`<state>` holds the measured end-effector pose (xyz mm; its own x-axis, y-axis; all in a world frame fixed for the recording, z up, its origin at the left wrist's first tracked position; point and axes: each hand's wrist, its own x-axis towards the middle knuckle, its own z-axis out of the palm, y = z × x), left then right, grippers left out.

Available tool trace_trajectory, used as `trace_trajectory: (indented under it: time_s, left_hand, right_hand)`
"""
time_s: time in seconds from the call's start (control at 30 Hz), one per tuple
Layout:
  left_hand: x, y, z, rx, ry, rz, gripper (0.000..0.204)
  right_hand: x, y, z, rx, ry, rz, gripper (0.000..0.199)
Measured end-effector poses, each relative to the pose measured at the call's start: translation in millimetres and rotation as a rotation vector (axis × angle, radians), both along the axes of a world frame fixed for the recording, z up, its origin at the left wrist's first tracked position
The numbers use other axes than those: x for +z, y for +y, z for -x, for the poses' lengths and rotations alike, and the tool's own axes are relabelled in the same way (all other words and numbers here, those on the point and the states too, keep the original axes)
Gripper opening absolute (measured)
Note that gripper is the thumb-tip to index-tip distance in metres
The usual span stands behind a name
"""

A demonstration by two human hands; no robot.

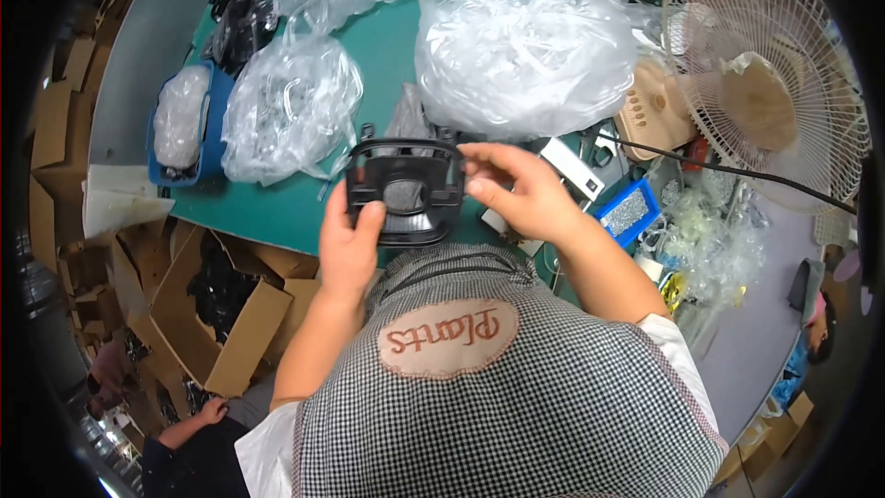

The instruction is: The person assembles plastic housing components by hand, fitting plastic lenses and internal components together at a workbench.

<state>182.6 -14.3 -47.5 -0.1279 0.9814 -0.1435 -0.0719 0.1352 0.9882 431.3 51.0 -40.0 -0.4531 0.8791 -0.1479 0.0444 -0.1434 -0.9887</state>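
Note:
A black plastic frame part [406, 186], squarish with a rounded opening, is held up over the near edge of the green table [387, 46]. My left hand [350, 244] grips its lower left corner with the thumb on the front. My right hand [516, 192] pinches its upper right edge with the fingertips. My checked apron [498, 406] fills the bottom of the view.
Clear plastic bags [521, 41] of parts lie across the table, with a blue bin [214, 120] at the left. A beige fan [765, 74] stands at the right, beside a small blue tray [629, 210]. An open cardboard box [221, 314] sits below left. Another person's hand [214, 409] shows lower left.

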Motion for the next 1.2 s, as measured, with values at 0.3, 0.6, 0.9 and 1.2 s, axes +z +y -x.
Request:
trace_trajectory:
  time_s: [0.3,0.6,0.9,1.2]
  left_hand:
    - [-6,16,28,0.015,-0.042,-0.012,0.053]
    - [-19,18,39,-0.023,-0.05,-0.012,0.05]
    - [-19,16,47,0.067,-0.109,0.038,0.049]
    - [-23,9,50,0.34,-0.7,0.092,0.032]
  right_hand:
    - [35,111,-44,-0.32,-0.725,-0.619,0.017]
    - [11,151,-24,0.024,-1.423,-0.569,0.021]
    - [12,121,-37,-0.109,-1.179,-0.681,0.011]
    - [-11,122,-33,-0.164,-1.019,-0.761,0.012]
